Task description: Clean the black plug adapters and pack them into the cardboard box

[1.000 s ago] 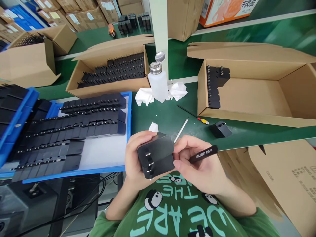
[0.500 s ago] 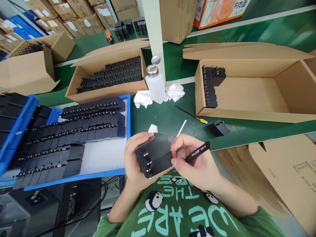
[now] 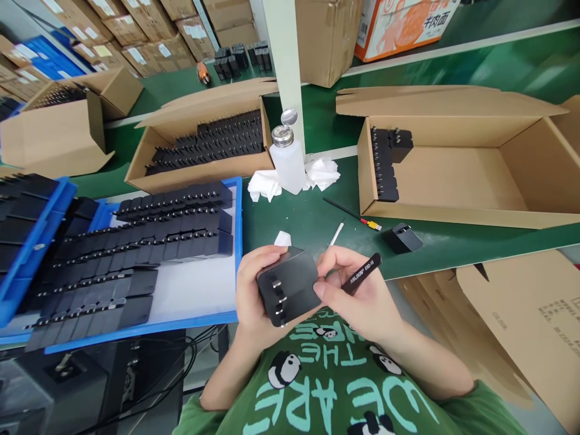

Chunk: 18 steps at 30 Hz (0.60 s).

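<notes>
Green bench (image 3: 317, 223) | just right of blue tray (image 3: 238, 241), left hand (image 3: 249, 290) clasped two stacked black plug adapters (image 3: 294, 278) | right hand (image 3: 362, 305) pinched ESD tweezers (image 3: 362, 273) — thumb against the stack | judged: brace stack firmly, keep tweezer tip clear of prongs (image 3: 275, 283).

Low centre of frame, my left hand (image 3: 249, 296) grips stacked black chargers (image 3: 289, 287); my right hand (image 3: 357, 296) pinches black tweezers (image 3: 361, 273) against them.

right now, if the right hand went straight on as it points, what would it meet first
Likely the black charger stack in the left hand; the right hand, holding tweezers, points left at it, thumb seemingly touching.
</notes>
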Each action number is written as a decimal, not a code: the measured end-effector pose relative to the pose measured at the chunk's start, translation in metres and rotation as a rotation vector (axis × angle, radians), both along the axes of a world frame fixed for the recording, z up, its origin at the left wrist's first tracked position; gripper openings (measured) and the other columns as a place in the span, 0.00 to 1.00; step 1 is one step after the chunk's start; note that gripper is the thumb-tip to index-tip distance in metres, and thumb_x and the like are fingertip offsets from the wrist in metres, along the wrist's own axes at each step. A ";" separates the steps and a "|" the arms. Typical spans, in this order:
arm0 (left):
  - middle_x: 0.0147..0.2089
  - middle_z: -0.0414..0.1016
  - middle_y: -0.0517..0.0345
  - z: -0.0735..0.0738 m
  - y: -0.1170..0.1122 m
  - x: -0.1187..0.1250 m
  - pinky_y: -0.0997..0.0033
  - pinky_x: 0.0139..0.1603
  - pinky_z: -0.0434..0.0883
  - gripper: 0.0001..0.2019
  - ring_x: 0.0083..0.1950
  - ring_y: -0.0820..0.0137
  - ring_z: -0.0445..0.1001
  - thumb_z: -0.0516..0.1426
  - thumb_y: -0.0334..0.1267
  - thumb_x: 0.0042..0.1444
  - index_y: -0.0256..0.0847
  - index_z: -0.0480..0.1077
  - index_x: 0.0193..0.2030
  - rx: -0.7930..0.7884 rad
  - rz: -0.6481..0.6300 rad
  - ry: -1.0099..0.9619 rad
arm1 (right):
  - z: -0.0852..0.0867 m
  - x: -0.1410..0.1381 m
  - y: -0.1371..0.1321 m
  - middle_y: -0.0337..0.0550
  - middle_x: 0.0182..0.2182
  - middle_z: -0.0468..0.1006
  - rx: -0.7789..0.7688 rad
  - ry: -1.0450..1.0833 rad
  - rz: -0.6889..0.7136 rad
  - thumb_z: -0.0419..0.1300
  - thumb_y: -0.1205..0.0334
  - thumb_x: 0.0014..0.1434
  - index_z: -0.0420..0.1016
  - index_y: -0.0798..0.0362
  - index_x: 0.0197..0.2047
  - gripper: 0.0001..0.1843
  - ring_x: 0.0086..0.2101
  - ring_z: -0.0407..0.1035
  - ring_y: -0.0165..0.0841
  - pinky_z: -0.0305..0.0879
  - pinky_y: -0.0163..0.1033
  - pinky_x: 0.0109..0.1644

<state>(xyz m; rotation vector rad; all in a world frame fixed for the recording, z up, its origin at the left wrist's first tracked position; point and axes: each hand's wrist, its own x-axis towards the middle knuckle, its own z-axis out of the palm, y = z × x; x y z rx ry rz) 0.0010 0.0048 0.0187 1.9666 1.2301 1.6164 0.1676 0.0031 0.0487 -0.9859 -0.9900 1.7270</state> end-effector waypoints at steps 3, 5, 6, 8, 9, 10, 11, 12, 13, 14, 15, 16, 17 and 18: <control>0.50 0.75 0.53 -0.002 0.002 -0.001 0.54 0.48 0.78 0.42 0.50 0.57 0.77 0.77 0.48 0.36 0.47 0.67 0.58 -0.028 -0.017 0.026 | -0.006 0.006 0.008 0.32 0.21 0.66 0.014 -0.021 -0.003 0.63 0.52 0.60 0.67 0.51 0.30 0.14 0.17 0.51 0.22 0.52 0.32 0.22; 0.49 0.75 0.52 -0.004 0.004 -0.002 0.53 0.48 0.78 0.41 0.50 0.56 0.77 0.77 0.51 0.37 0.46 0.67 0.57 -0.062 -0.035 -0.001 | -0.016 0.017 0.016 0.35 0.26 0.70 0.125 -0.231 -0.059 0.56 0.48 0.66 0.70 0.51 0.35 0.16 0.19 0.54 0.23 0.56 0.33 0.24; 0.49 0.75 0.51 -0.005 0.005 -0.003 0.53 0.48 0.78 0.41 0.50 0.56 0.77 0.76 0.52 0.37 0.46 0.67 0.57 -0.073 -0.049 -0.022 | -0.024 0.023 0.021 0.37 0.29 0.72 0.198 -0.420 -0.089 0.54 0.48 0.68 0.71 0.51 0.39 0.16 0.21 0.57 0.24 0.59 0.34 0.26; 0.50 0.74 0.49 -0.008 0.008 -0.005 0.53 0.50 0.77 0.41 0.51 0.56 0.77 0.76 0.53 0.38 0.46 0.66 0.58 -0.084 -0.073 -0.062 | -0.043 0.036 0.031 0.42 0.36 0.75 0.322 -0.799 -0.119 0.54 0.52 0.68 0.72 0.51 0.44 0.12 0.26 0.66 0.29 0.66 0.36 0.32; 0.51 0.74 0.49 -0.010 0.009 -0.006 0.53 0.51 0.77 0.41 0.52 0.56 0.77 0.76 0.52 0.38 0.46 0.66 0.58 -0.087 -0.086 -0.077 | -0.054 0.042 0.036 0.45 0.38 0.75 0.361 -0.934 -0.108 0.55 0.55 0.66 0.72 0.51 0.44 0.10 0.30 0.69 0.32 0.69 0.39 0.35; 0.51 0.73 0.49 -0.011 0.010 -0.007 0.54 0.52 0.76 0.42 0.53 0.57 0.77 0.76 0.52 0.38 0.46 0.65 0.58 -0.088 -0.101 -0.086 | -0.063 0.046 0.040 0.48 0.40 0.76 0.390 -1.012 -0.089 0.56 0.58 0.65 0.73 0.52 0.44 0.09 0.34 0.72 0.36 0.72 0.43 0.39; 0.51 0.73 0.50 -0.013 0.011 -0.007 0.55 0.52 0.76 0.42 0.53 0.57 0.77 0.76 0.51 0.38 0.46 0.65 0.58 -0.087 -0.116 -0.094 | -0.070 0.050 0.043 0.51 0.42 0.76 0.413 -1.043 -0.071 0.55 0.60 0.64 0.73 0.53 0.44 0.09 0.38 0.73 0.40 0.73 0.49 0.45; 0.51 0.73 0.50 -0.014 0.012 -0.007 0.56 0.51 0.76 0.42 0.53 0.58 0.76 0.76 0.51 0.39 0.47 0.65 0.58 -0.083 -0.127 -0.102 | -0.074 0.052 0.044 0.54 0.45 0.75 0.435 -1.050 -0.061 0.55 0.62 0.63 0.74 0.54 0.46 0.11 0.44 0.74 0.45 0.72 0.55 0.52; 0.51 0.72 0.50 -0.016 0.013 -0.007 0.56 0.51 0.76 0.42 0.53 0.58 0.76 0.76 0.50 0.39 0.47 0.64 0.58 -0.080 -0.139 -0.108 | -0.075 0.054 0.044 0.57 0.50 0.74 0.462 -1.065 -0.056 0.54 0.62 0.64 0.74 0.54 0.50 0.14 0.51 0.72 0.49 0.68 0.61 0.59; 0.51 0.72 0.50 -0.017 0.014 -0.006 0.57 0.50 0.76 0.42 0.52 0.58 0.76 0.76 0.50 0.39 0.47 0.64 0.59 -0.075 -0.152 -0.113 | -0.072 0.055 0.042 0.59 0.56 0.72 0.499 -1.070 -0.045 0.53 0.63 0.64 0.72 0.54 0.56 0.18 0.58 0.67 0.51 0.63 0.65 0.64; 0.50 0.72 0.50 -0.017 0.015 -0.005 0.58 0.49 0.75 0.42 0.52 0.59 0.76 0.76 0.50 0.39 0.47 0.64 0.59 -0.073 -0.166 -0.121 | -0.066 0.055 0.039 0.59 0.62 0.67 0.553 -1.055 -0.017 0.53 0.63 0.66 0.68 0.53 0.62 0.22 0.64 0.62 0.51 0.58 0.66 0.68; 0.50 0.72 0.50 -0.018 0.016 -0.004 0.58 0.49 0.75 0.42 0.52 0.59 0.75 0.76 0.51 0.39 0.47 0.64 0.59 -0.072 -0.186 -0.131 | -0.057 0.055 0.034 0.57 0.67 0.62 0.624 -1.015 0.040 0.53 0.63 0.66 0.61 0.51 0.68 0.27 0.68 0.57 0.50 0.55 0.65 0.71; 0.51 0.72 0.49 -0.019 0.017 -0.002 0.58 0.49 0.75 0.43 0.52 0.59 0.75 0.76 0.52 0.38 0.47 0.63 0.59 -0.069 -0.210 -0.145 | -0.046 0.055 0.030 0.55 0.70 0.58 0.704 -0.953 0.122 0.55 0.63 0.67 0.53 0.48 0.73 0.33 0.70 0.54 0.47 0.56 0.61 0.72; 0.51 0.72 0.48 -0.020 0.018 -0.001 0.58 0.49 0.75 0.45 0.52 0.58 0.75 0.76 0.55 0.37 0.47 0.63 0.60 -0.066 -0.238 -0.161 | -0.036 0.054 0.025 0.53 0.72 0.55 0.784 -0.882 0.216 0.56 0.63 0.67 0.46 0.46 0.75 0.38 0.71 0.53 0.44 0.58 0.57 0.72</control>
